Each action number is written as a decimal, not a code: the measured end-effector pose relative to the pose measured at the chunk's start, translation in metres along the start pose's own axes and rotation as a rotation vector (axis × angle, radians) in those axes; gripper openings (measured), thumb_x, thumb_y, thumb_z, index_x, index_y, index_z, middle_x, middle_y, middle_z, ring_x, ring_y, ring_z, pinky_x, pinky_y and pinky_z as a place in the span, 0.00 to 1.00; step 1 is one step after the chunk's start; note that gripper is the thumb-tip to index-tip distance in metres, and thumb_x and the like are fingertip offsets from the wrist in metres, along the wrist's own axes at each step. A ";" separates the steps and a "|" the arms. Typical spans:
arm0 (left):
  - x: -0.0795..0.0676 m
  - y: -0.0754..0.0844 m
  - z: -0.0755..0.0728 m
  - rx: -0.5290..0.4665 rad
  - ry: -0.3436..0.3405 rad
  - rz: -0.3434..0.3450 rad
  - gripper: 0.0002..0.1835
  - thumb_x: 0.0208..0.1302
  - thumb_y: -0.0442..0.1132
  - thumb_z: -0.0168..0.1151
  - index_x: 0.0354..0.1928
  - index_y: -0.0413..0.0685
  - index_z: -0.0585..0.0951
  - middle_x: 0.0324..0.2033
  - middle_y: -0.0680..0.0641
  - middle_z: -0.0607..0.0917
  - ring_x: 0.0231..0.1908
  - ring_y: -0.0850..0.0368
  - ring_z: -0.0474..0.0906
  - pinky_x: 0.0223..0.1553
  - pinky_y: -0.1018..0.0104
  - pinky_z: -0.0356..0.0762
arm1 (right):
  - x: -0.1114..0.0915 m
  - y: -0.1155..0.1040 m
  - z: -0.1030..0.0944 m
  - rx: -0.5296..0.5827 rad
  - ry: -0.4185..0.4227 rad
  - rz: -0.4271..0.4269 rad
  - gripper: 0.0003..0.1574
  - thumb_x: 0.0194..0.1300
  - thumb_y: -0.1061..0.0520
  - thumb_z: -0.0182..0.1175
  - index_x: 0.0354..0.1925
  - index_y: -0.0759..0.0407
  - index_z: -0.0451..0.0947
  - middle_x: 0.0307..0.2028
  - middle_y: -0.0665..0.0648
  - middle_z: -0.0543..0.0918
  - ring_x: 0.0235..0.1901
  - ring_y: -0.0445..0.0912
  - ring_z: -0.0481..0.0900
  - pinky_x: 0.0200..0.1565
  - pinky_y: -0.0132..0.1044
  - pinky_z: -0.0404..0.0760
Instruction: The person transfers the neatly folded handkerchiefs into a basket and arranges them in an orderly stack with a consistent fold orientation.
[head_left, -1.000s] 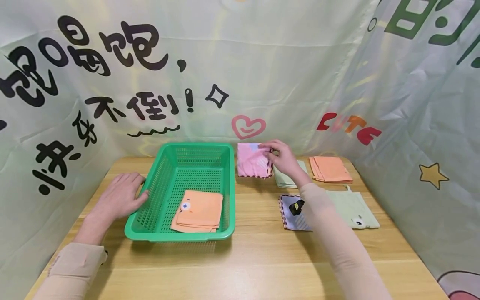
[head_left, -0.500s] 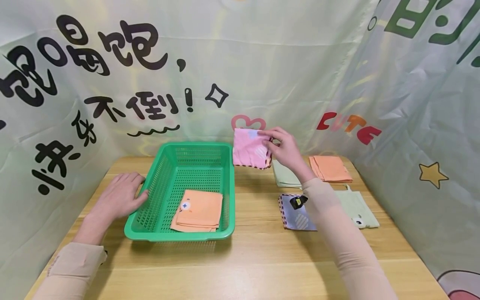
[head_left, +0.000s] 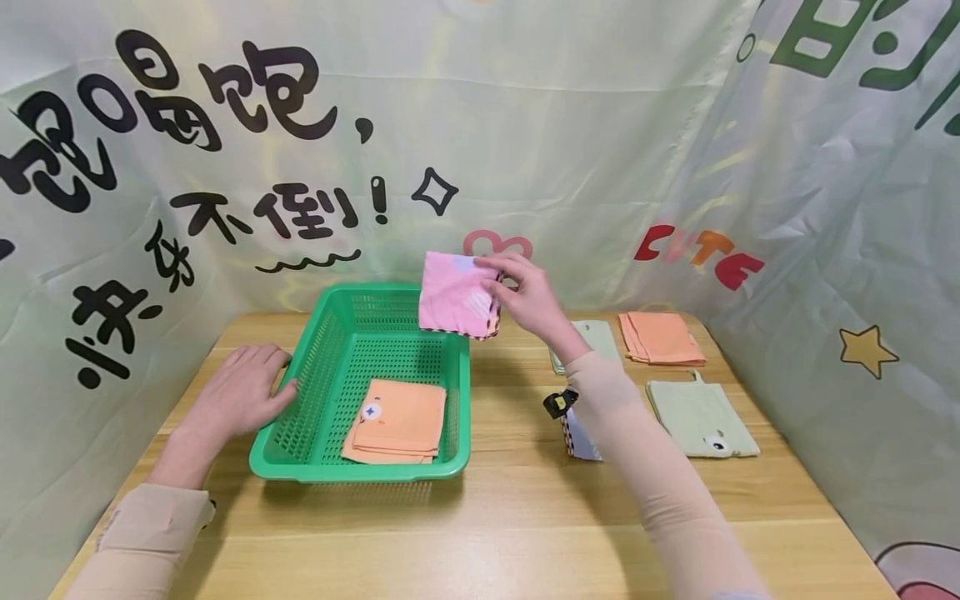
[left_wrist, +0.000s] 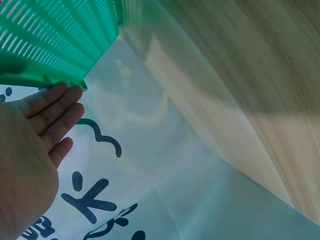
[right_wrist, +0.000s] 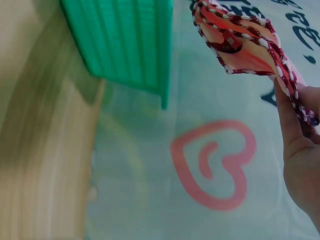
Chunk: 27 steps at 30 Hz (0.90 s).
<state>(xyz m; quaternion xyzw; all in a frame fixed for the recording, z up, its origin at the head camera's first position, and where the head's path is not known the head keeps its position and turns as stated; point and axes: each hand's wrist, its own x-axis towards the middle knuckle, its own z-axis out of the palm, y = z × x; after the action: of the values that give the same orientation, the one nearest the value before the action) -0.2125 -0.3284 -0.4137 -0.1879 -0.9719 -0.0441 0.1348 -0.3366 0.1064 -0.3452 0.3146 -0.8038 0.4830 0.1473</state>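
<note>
A folded pink cloth (head_left: 453, 296) with a checked edge hangs in the air over the back right corner of the green basket (head_left: 463, 400). My right hand (head_left: 528, 296) pinches it by its right side between thumb and fingers; the right wrist view shows the layered, dark-red-and-white trim of the cloth (right_wrist: 250, 47). At the basket's left rim rests my left hand (head_left: 243, 390), fingers fairly straight and touching the rim. In the left wrist view its fingers (left_wrist: 57, 112) lie along the green edge. A folded orange cloth (head_left: 401, 421) lies inside the basket, toward the front.
Right of the basket on the wooden table (head_left: 487, 533) lie a pale green cloth (head_left: 596, 342), an orange cloth (head_left: 662, 338), another green cloth (head_left: 701, 417) and a blue cloth (head_left: 583, 437) partly hidden by my right arm. Printed fabric walls (head_left: 570, 150) enclose the table's back and sides.
My right hand has lifted the pink cloth off the table at the back and carried it left, over the basket's corner. The left hand and basket stay put.
</note>
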 end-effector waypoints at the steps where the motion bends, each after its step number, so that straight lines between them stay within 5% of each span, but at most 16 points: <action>1: 0.000 0.000 0.000 0.000 0.000 0.000 0.24 0.70 0.46 0.57 0.55 0.30 0.77 0.53 0.32 0.80 0.57 0.31 0.74 0.66 0.35 0.65 | 0.000 0.000 0.006 0.004 -0.008 -0.001 0.22 0.72 0.61 0.65 0.62 0.57 0.83 0.58 0.57 0.82 0.47 0.48 0.82 0.44 0.37 0.86; 9: -0.001 -0.002 0.003 -0.006 -0.006 -0.002 0.24 0.71 0.47 0.56 0.55 0.30 0.77 0.53 0.32 0.80 0.57 0.32 0.73 0.65 0.35 0.64 | 0.003 -0.001 0.048 0.074 -0.074 0.004 0.20 0.71 0.62 0.66 0.60 0.57 0.84 0.55 0.54 0.84 0.44 0.47 0.82 0.36 0.35 0.85; 27: 0.000 -0.001 0.001 -0.011 -0.017 -0.014 0.25 0.71 0.47 0.56 0.57 0.29 0.76 0.54 0.31 0.80 0.58 0.32 0.73 0.67 0.35 0.63 | 0.013 0.011 0.120 0.144 -0.231 0.087 0.16 0.67 0.64 0.69 0.53 0.58 0.89 0.51 0.56 0.87 0.42 0.41 0.86 0.43 0.31 0.87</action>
<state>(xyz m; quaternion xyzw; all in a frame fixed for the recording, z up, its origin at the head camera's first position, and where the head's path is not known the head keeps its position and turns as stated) -0.2135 -0.3295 -0.4145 -0.1820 -0.9741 -0.0490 0.1249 -0.3461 0.0008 -0.4048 0.3429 -0.7916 0.5057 0.0097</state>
